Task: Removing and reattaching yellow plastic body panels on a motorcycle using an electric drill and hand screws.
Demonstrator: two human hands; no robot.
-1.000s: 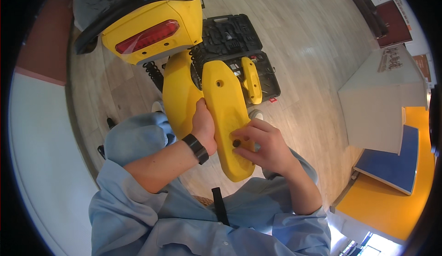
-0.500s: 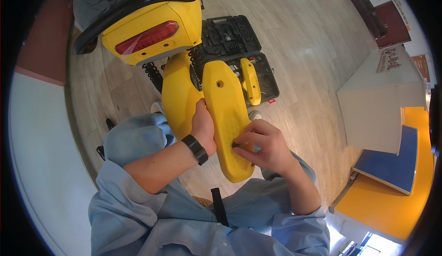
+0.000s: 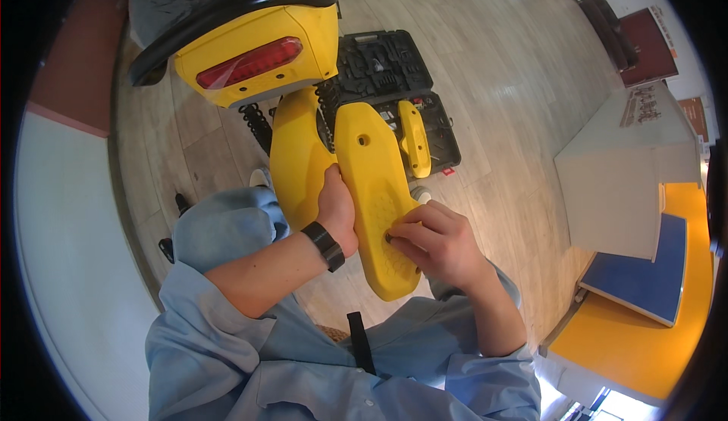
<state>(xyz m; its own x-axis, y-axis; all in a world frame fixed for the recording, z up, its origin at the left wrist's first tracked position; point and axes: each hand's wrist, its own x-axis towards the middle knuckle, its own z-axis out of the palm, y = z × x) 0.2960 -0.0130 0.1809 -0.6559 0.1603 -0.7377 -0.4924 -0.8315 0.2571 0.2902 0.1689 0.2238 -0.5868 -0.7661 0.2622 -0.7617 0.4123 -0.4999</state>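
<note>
A long yellow plastic cover [image 3: 371, 171] tilts in front of me, with a hole near its far end and a raised pattern towards its near end. Its left edge rests in my left hand [image 3: 336, 210], whose thumb lies along the side; the other fingers are hidden behind it. My right hand [image 3: 441, 245] pinches a small dark piece [image 3: 389, 237] against the patterned face. Just beyond, at the left, is the rear of a yellow scooter [image 3: 262, 50], with a red tail light [image 3: 250, 63], a yellow rear fender [image 3: 292, 171] and black coil springs [image 3: 256, 125].
An open black tool case [image 3: 383, 61] lies on the wood-look floor beyond the cover. Across its near half rests a smaller yellow plastic part [image 3: 415, 139]. Dark objects [image 3: 180, 203] lie left of my knee. A white cabinet [image 3: 610, 178] and a blue panel [image 3: 641, 269] stand at the right.
The view has shifted slightly. My right fingers have turned a little around the small dark piece, while my left hand keeps its hold on the cover.
</note>
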